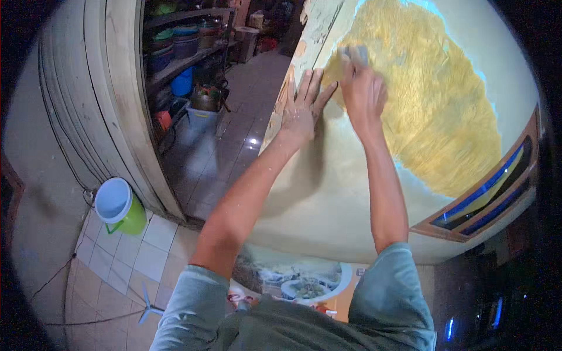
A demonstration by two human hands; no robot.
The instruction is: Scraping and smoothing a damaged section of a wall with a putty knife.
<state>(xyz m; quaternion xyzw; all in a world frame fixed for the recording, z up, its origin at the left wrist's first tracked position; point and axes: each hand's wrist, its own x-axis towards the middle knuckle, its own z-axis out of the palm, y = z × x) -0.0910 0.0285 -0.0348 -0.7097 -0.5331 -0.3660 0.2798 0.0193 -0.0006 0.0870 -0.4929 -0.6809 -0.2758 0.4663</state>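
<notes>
A pale painted wall (351, 219) carries a large, rough ochre patch (436, 111) with a ragged bluish-white edge. My right hand (364, 90) is closed round a small flat grey tool (355, 56), held against the patch's upper left part; motion smears it, so its exact kind is unclear. Beside it, my left hand (301, 111) lies on the wall with its fingers spread and nothing in them. Its fingertips rest near the wall's chipped left edge (307, 50), and the skin looks dusty.
Left of the wall, a doorway opens on a tiled room with a shelf (181, 64) of basins. A green bucket (126, 210) stands on the floor at the left. A wood-framed window (483, 199) borders the wall at the right. Cables run along the left side.
</notes>
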